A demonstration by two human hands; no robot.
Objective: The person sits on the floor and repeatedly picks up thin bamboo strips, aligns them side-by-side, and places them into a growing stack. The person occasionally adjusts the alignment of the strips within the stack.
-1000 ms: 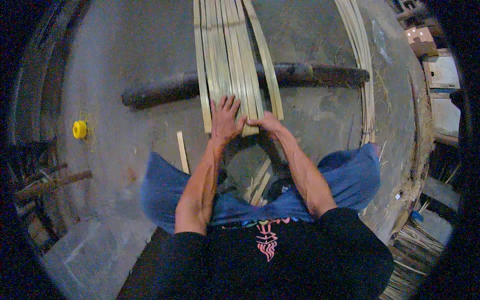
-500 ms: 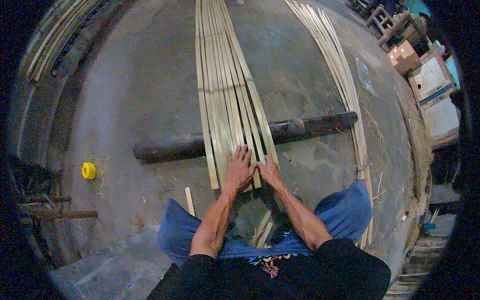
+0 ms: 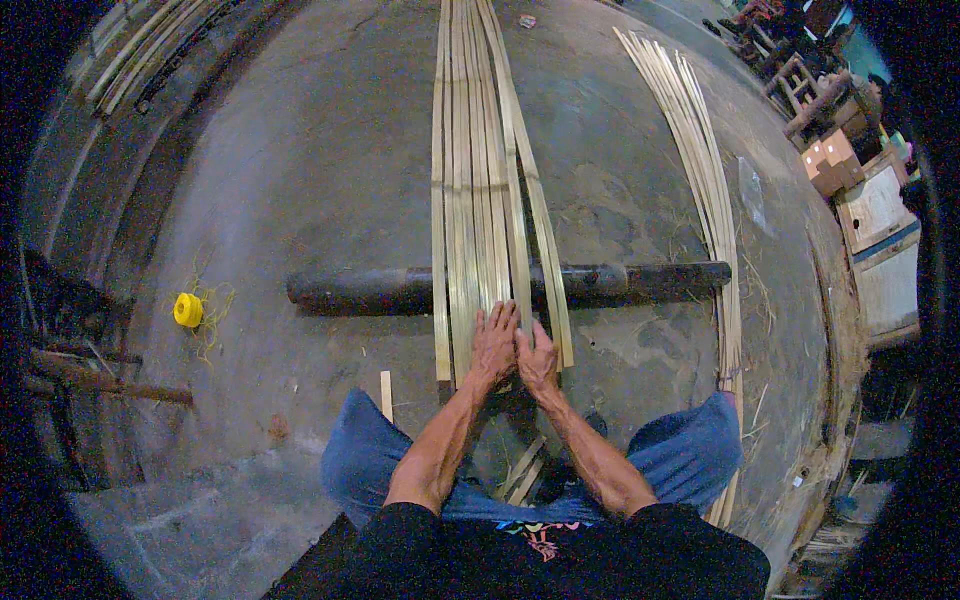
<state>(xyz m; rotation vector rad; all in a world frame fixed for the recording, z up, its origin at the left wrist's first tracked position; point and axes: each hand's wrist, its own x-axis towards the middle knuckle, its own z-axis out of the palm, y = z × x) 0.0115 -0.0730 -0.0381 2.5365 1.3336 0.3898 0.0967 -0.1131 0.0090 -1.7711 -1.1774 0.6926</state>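
Note:
Several long, pale bamboo strips [image 3: 470, 215] lie side by side, running away from me across a dark round pole [image 3: 360, 289]. My left hand [image 3: 495, 345] rests flat on their near ends, fingers stretched forward. Close beside it, my right hand [image 3: 538, 362] has its thumb and fingers closed at one bamboo strip [image 3: 521, 250] along the bundle's right edge. The near end of that strip is partly hidden by the hand. Farther right, a single bamboo strip [image 3: 556, 310] lies apart, with a dark gap between it and the others.
A second bundle of strips [image 3: 708, 180] lies on the right, under the pole's end. Left on the floor is a yellow twine roll [image 3: 187, 310] with loose strands. Short offcuts [image 3: 522, 470] lie between my knees. Cardboard boxes [image 3: 832, 163] stand at the far right.
The strips under my hands lie closer together, and one on the right has come in beside them. The gap to the outermost strip is wider. The whole view has turned slightly.

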